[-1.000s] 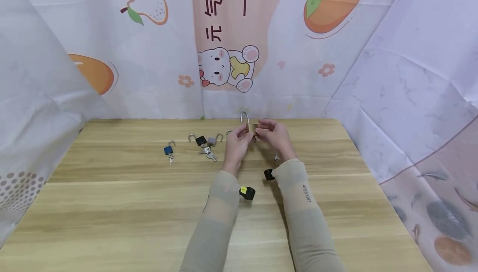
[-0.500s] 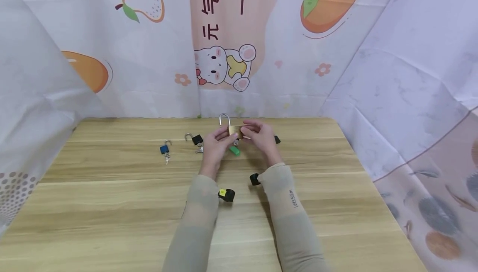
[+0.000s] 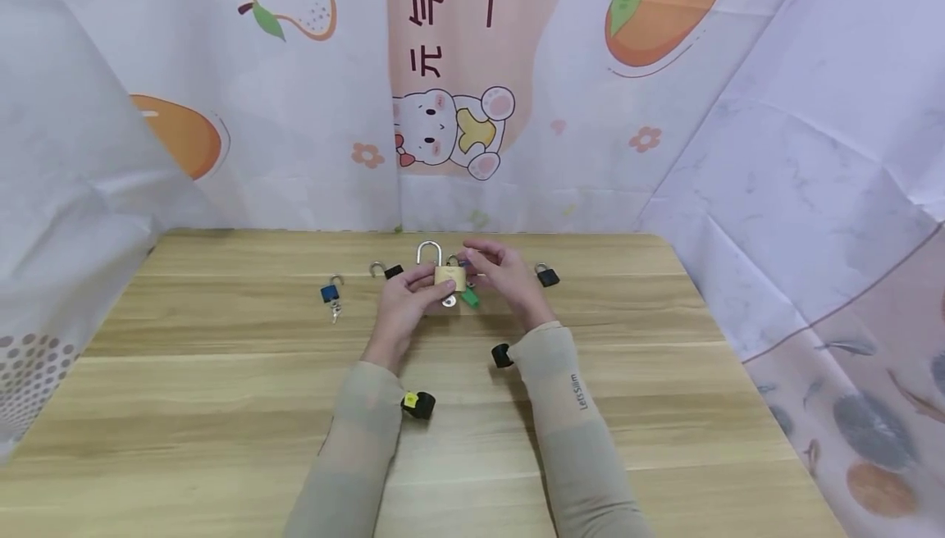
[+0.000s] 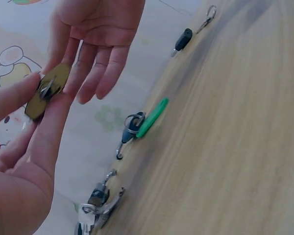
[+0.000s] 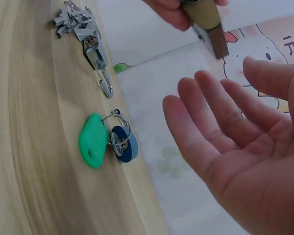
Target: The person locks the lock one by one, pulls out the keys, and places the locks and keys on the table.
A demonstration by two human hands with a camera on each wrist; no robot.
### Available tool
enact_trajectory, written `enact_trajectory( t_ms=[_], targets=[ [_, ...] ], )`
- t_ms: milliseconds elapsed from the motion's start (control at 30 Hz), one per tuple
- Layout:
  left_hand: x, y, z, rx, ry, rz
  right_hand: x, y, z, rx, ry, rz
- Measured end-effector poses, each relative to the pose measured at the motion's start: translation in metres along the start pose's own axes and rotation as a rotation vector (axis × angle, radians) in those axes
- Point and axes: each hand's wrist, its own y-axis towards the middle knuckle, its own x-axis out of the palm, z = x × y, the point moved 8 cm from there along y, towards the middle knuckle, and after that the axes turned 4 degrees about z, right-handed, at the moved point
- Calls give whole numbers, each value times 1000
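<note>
My left hand (image 3: pixel 406 300) pinches a brass padlock (image 3: pixel 449 278) between thumb and fingers, above the table. The padlock's shackle is up and unlatched, and a key (image 3: pixel 449 301) hangs at its bottom. In the left wrist view the padlock (image 4: pixel 36 105) shows its keyhole end. Just right of it is my right hand (image 3: pixel 502 271), its fingers loosely bent and holding nothing. The right wrist view shows that palm (image 5: pixel 250 147) apart from the padlock (image 5: pixel 203 17). Under the hands lies a green key tag (image 5: pixel 93 141) ringed to a small blue padlock (image 5: pixel 127 144).
On the wooden table (image 3: pixel 244 407) lie a blue padlock (image 3: pixel 330 294) with keys at the left, a black one (image 3: pixel 394 271) partly behind my left hand, and another black one (image 3: pixel 547 276) at the right. A grey padlock with keys (image 5: pixel 92 46) shows too. Printed curtain (image 3: pixel 310 185) closes the back.
Both hands were on the brass padlock earlier. My right hand has let go of it, and my left hand has carried it to the left and lower.
</note>
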Motion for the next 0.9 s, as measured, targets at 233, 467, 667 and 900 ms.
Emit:
enact_trajectory(
  t_ms=[233,467,667,900],
  targets=[
    [15,-3,-9,-33,12,-101,3,1,1,5,-7,-40],
    [21,-4,-14,-34,70,-158,5,4,-1,-38,23,-22],
    [22,-4,-17,-38,97,-177,9,5,-3,-55,-17,-37],
    [20,-3,-17,-41,102,-160,10,6,-4,-65,-51,-41]
  ],
)
